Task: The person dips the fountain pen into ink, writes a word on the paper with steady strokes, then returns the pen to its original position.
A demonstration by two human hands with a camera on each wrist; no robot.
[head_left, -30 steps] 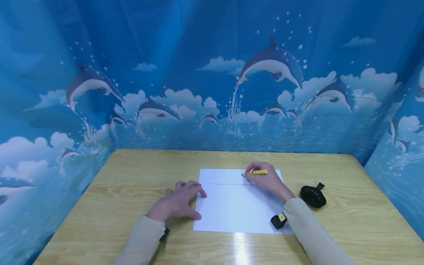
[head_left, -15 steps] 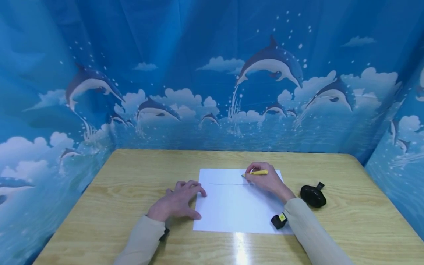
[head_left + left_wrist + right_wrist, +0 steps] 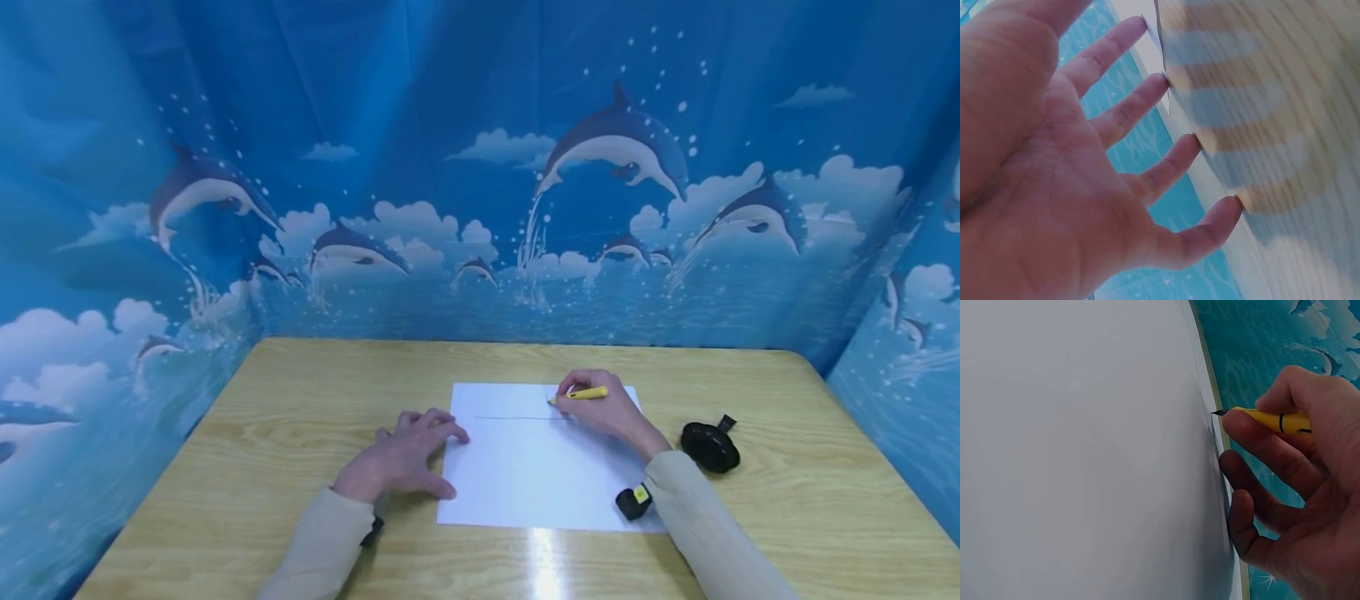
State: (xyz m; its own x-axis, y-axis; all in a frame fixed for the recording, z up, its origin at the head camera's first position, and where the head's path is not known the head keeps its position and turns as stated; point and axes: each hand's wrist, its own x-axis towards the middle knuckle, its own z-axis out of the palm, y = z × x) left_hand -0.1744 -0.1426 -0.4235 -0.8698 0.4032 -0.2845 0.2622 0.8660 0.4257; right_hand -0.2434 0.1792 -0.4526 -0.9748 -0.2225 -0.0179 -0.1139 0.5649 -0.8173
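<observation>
A sheet of white paper lies on the wooden table, with a thin horizontal line drawn across its upper part. My right hand pinches a yellow fountain pen between thumb and fingers over the upper right of the sheet. In the right wrist view the pen's dark nib is right at the paper, and the other fingers curl loosely near its surface. My left hand rests with fingers spread at the sheet's left edge. The left wrist view shows its fingertips down on the table and the paper's edge.
A glossy black oval object with a small tab sits on the table right of the paper. A black wrist camera hangs under the right sleeve, over the sheet's lower right corner. A blue dolphin-print curtain surrounds the table's back and sides.
The right hand has moved the pen's nib slightly down the sheet, and a short mark shows beside it above the long line. The left hand has stayed in place.
</observation>
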